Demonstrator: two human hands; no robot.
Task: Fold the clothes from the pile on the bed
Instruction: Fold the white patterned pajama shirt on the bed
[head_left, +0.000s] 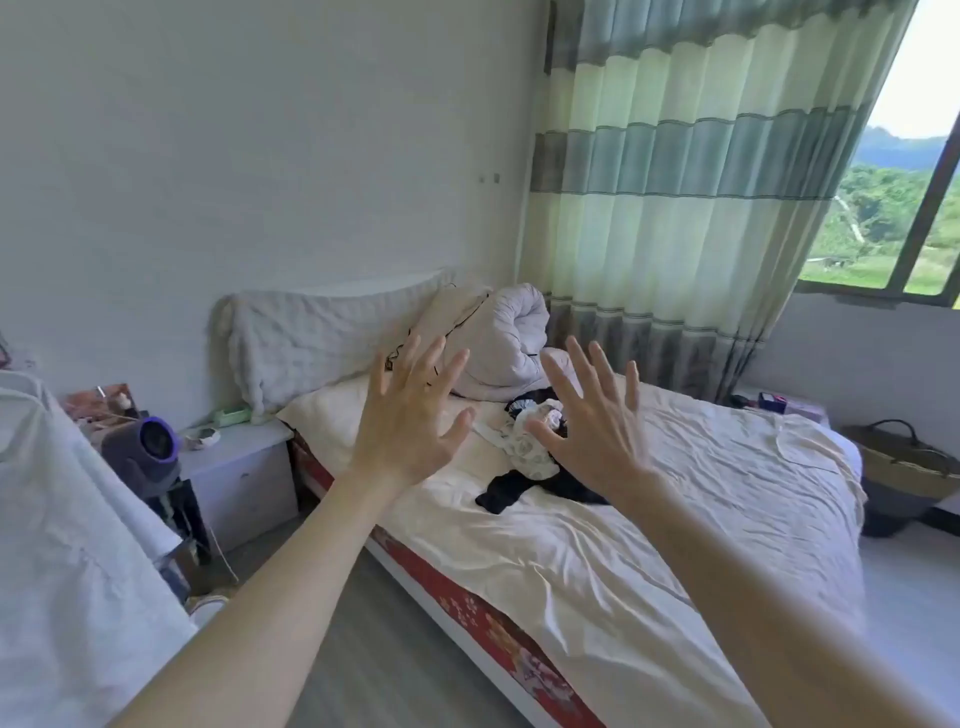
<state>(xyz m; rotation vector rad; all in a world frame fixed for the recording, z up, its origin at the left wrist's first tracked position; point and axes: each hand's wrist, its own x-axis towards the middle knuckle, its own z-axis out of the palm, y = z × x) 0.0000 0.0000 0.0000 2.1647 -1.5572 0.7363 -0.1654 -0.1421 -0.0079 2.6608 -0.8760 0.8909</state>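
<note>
Your left hand (410, 415) and right hand (597, 426) are raised with fingers spread, holding nothing, above the clothes pile (535, 452) on the bed (675, 519).

Both hands, left (410, 421) and right (597, 431), are raised with fingers spread above the clothes pile (530, 457) on the bed (675, 519).

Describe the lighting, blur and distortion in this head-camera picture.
Head view: daylight from the window at right, overexposed sky; wide-angle bending bows the curtain; left hand and right hand slightly soft; the clothes pile is soft too.
</note>
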